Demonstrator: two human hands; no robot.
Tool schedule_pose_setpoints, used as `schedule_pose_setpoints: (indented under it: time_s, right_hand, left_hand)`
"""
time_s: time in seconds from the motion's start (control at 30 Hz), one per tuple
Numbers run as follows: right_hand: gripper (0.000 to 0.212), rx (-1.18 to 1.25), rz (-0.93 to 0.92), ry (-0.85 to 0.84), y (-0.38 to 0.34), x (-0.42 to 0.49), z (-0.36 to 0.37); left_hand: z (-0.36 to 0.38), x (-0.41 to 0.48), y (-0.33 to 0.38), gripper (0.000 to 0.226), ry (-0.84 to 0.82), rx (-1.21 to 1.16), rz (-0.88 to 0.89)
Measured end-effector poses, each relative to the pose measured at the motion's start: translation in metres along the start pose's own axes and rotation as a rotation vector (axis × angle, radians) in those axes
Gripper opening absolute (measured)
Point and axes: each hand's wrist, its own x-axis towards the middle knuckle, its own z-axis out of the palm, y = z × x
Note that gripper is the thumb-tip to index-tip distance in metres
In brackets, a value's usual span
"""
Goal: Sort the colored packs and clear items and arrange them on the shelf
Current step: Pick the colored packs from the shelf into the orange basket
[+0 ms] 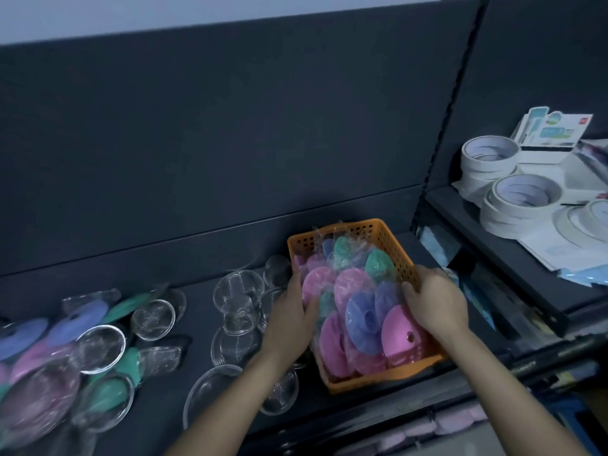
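An orange perforated basket [368, 230] stands on the dark shelf [197, 301], filled with wrapped packs of pink, blue and green discs [353, 291]. My left hand [291, 311] lies against the packs at the basket's left side, fingers curled onto the plastic wrap. My right hand [434, 299] grips the basket's right rim, fingers over the edge onto the packs. Clear round dishes [238, 287] lie loose just left of the basket. At the far left sits a mixed heap of coloured packs [75, 319] and clear dishes [98, 348].
A neighbouring shelf at the right carries stacks of white tape rolls [490, 156] and carded packs [552, 133]. Blue sheets [585, 276] lie at its front. A slotted upright post [454, 103] divides the two bays. Lower shelves with more goods sit below.
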Motion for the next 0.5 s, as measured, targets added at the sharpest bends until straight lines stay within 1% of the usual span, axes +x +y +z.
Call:
schedule_pose_setpoints:
  time_s: [0.23, 0.4, 0.5]
  right_hand:
    - [0.016, -0.001, -0.033, 0.001, -0.011, -0.010, 0.005]
    - [0.010, 0.044, -0.060, 0.019, -0.016, -0.015, 0.007]
    - [0.008, 0.112, -0.054, -0.023, -0.016, -0.012, 0.008]
  left_hand:
    - [-0.011, -0.005, -0.014, 0.055, 0.027, 0.034, -0.038]
    - [-0.017, -0.008, -0.020, 0.054, 0.053, 0.011, -0.056]
    - [-0.020, -0.008, -0.025, 0.046, 0.113, 0.001, -0.141]
